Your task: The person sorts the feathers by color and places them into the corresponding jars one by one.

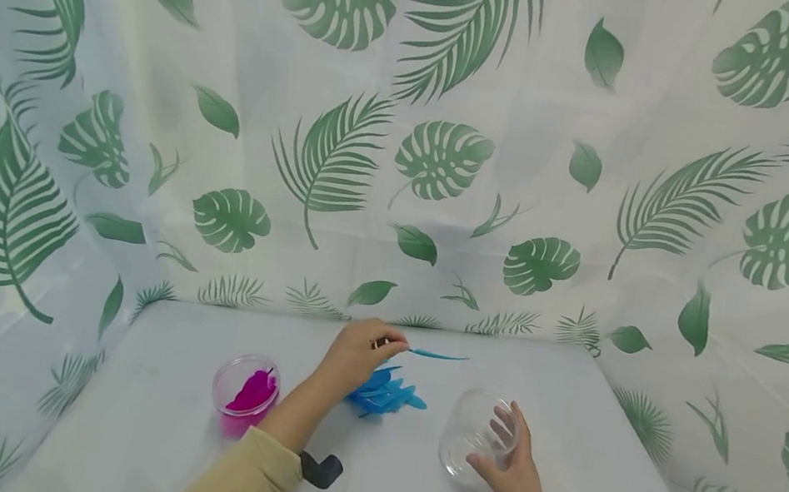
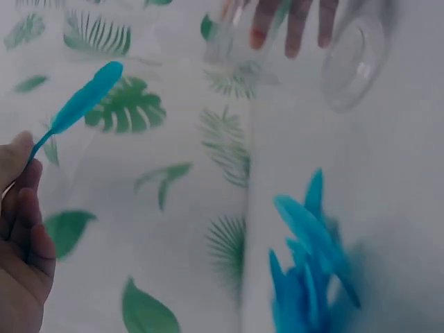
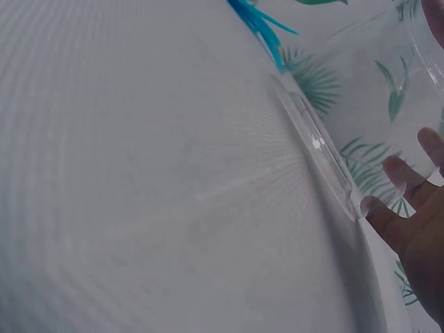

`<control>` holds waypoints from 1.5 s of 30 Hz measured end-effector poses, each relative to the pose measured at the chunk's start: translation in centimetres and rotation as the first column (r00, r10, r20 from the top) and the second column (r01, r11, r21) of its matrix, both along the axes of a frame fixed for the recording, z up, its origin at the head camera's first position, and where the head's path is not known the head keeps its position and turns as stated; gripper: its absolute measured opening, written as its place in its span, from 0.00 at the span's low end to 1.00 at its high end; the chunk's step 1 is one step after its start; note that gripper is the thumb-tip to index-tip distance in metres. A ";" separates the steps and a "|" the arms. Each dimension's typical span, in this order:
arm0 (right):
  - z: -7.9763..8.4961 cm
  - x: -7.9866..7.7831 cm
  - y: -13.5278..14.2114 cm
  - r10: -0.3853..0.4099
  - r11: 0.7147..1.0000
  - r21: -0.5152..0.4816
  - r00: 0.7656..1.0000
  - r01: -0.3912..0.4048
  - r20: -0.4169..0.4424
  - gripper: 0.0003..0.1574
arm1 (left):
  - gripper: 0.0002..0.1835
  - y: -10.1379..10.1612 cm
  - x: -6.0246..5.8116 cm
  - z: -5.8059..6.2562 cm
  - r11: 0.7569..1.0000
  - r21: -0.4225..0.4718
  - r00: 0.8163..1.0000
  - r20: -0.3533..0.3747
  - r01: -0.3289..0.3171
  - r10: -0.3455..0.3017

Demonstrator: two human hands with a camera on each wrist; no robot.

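My left hand (image 1: 358, 354) pinches a single blue feather (image 1: 439, 356) by its quill, thumb against fingers. The left wrist view shows that feather (image 2: 89, 97) with its vane pointing up and away from the fingertips. Below the hand, a loose pile of blue feathers (image 1: 388, 396) lies on the table. To the right, my right hand (image 1: 513, 469) holds a clear plastic cup (image 1: 459, 444) around its side, thumb in front and fingers behind. In the right wrist view the cup's base (image 3: 319, 142) rests on the table.
Left of my forearm stands a clear tub (image 1: 236, 427) with bright pink feathers (image 1: 256, 389) in it. The white table (image 1: 390, 489) ends at a leaf-printed curtain (image 1: 330, 271) behind and at both sides. A black wrist mount (image 1: 321, 471) sticks out by the left sleeve.
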State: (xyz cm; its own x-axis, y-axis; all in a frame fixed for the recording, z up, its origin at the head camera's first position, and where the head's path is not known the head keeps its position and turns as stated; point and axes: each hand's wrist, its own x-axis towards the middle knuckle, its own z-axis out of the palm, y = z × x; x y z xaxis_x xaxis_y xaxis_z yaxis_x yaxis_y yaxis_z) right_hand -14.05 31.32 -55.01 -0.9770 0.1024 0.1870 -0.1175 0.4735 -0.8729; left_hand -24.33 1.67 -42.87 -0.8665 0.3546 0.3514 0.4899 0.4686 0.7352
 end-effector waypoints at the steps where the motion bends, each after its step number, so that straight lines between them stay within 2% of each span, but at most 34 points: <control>1: -0.2 0.1 0.0 0.000 1.000 0.005 1.000 0.000 -0.001 0.74 | 0.08 0.6 0.3 0.4 0.999 -0.031 0.998 -0.041 0.040 -0.041; 3: -0.4 0.5 -0.1 -0.003 1.000 0.019 1.000 0.003 0.007 0.74 | 0.08 1.8 0.9 1.0 0.988 -0.107 0.988 -0.095 0.111 -0.121; 5: -0.6 0.6 -0.1 -0.002 1.000 0.026 1.000 0.002 0.011 0.73 | 0.08 3.1 1.4 1.4 0.963 -0.219 0.973 -0.131 0.157 -0.188; 10: -0.8 0.6 0.0 0.023 1.000 0.016 1.000 -0.023 -0.006 0.71 | 0.10 6.1 2.0 1.7 0.854 -0.484 0.948 -0.135 0.190 -0.287; 15: -0.4 0.1 -0.1 0.025 1.000 0.011 0.999 -0.024 -0.030 0.72 | 0.09 8.8 2.4 1.5 0.764 -0.613 0.932 -0.122 0.201 -0.342; 19: -0.2 0.2 -0.3 0.001 1.000 0.014 1.000 -0.001 0.000 0.73 | 0.07 10.3 2.9 0.9 0.731 -0.652 0.922 -0.127 0.200 -0.366; 24: 0.0 0.2 -0.5 -0.016 1.000 0.021 0.999 0.015 0.033 0.74 | 0.06 11.3 3.1 -0.7 0.711 -0.675 0.926 -0.108 0.198 -0.361; 27: -0.1 0.2 -0.5 -0.015 1.000 0.027 1.000 0.014 0.025 0.74 | 0.07 11.4 3.1 -1.7 0.721 -0.662 0.934 -0.089 0.205 -0.347; 30: -0.2 0.1 -0.3 -0.003 1.000 0.030 1.000 0.003 0.005 0.74 | 0.10 11.0 3.1 -2.2 0.761 -0.613 0.946 -0.070 0.210 -0.317; 33: -0.5 0.0 -0.2 0.005 1.000 0.031 1.000 -0.004 -0.017 0.73 | 0.15 9.7 3.2 -2.2 0.834 -0.516 0.965 -0.054 0.194 -0.258; 34: -0.5 0.0 -0.2 0.005 0.999 0.033 1.000 -0.004 -0.019 0.73 | 0.15 9.2 3.1 -2.2 0.865 -0.469 0.972 -0.052 0.178 -0.228; 37: -0.4 0.0 -0.2 -0.001 0.999 0.041 1.000 0.001 -0.019 0.74 | 0.15 7.1 2.7 -2.0 0.947 -0.302 0.990 -0.049 0.111 -0.132; 39: -0.4 0.0 -0.2 -0.008 0.999 0.042 1.000 0.008 -0.009 0.74 | 0.14 5.5 2.3 -1.9 0.982 -0.185 0.997 -0.047 0.047 -0.057; 41: -0.3 0.0 -0.2 -0.009 0.999 0.044 1.000 0.009 -0.003 0.74 | 0.14 3.8 1.9 -1.9 0.997 -0.079 0.999 -0.038 -0.016 0.013; 45: -0.2 0.0 -0.2 -0.013 0.999 0.052 1.000 0.012 0.011 0.74 | 0.12 0.5 1.3 -2.7 0.987 0.037 0.988 0.008 -0.157 0.156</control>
State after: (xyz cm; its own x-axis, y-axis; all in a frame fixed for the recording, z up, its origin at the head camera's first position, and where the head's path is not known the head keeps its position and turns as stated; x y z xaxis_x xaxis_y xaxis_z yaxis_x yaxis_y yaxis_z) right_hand -14.03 31.14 -55.21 -0.9779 0.1052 0.1809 -0.1010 0.5201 -0.8481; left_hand -23.01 2.20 -45.55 -0.9121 0.2012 0.3572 0.4089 0.5113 0.7559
